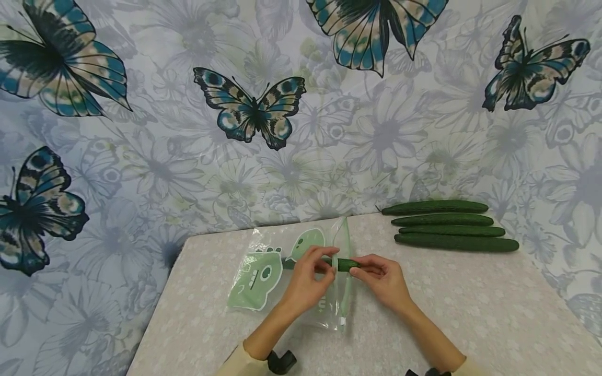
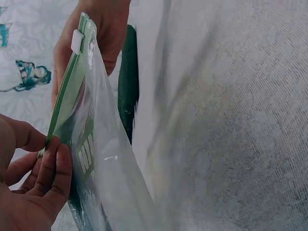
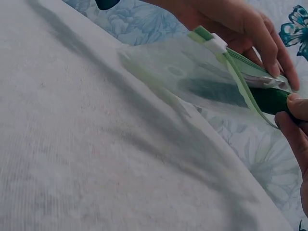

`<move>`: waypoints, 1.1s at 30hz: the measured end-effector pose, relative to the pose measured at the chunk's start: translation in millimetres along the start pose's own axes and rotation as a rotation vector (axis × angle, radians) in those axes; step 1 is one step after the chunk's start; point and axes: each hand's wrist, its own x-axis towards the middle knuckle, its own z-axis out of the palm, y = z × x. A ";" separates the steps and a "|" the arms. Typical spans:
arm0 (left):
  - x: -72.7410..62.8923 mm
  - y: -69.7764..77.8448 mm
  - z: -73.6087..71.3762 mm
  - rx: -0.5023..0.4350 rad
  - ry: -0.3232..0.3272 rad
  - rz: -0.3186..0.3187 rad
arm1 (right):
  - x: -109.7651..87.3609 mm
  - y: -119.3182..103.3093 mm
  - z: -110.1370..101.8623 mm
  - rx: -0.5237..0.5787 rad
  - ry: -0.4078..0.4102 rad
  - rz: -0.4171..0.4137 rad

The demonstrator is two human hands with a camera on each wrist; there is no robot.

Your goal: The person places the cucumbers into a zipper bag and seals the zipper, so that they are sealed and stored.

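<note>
A clear zip bag (image 1: pixel 301 287) with green cartoon prints lies across the middle of the table, its green zip edge toward the right. Most of one cucumber (image 1: pixel 347 265) is inside it, seen through the plastic, and its right end sticks out of the mouth. My left hand (image 1: pixel 308 277) pinches the bag's edge at the opening, thumb against fingers. With fingertips and thumb, my right hand (image 1: pixel 383 277) grips the cucumber's protruding end. A white slider (image 3: pixel 217 44) sits at one end of the zip in the right wrist view.
Several more cucumbers (image 1: pixel 456 242) lie side by side at the back right of the table. The table (image 1: pixel 197 324) wears a pale flowered cloth. Behind its back edge hangs a butterfly-patterned fabric (image 1: pixel 254 183).
</note>
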 end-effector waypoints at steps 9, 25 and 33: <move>0.1 7.2 1.6 -0.043 0.015 0.027 | 3.0 -2.0 17.5 -0.048 0.007 -0.023; -1.1 -6.6 10.0 0.027 -0.018 -0.079 | -11.0 15.3 -13.6 -0.093 -0.217 0.057; -7.4 -12.1 11.9 0.073 -0.069 -0.065 | -18.7 10.8 -83.5 -0.213 -0.117 0.003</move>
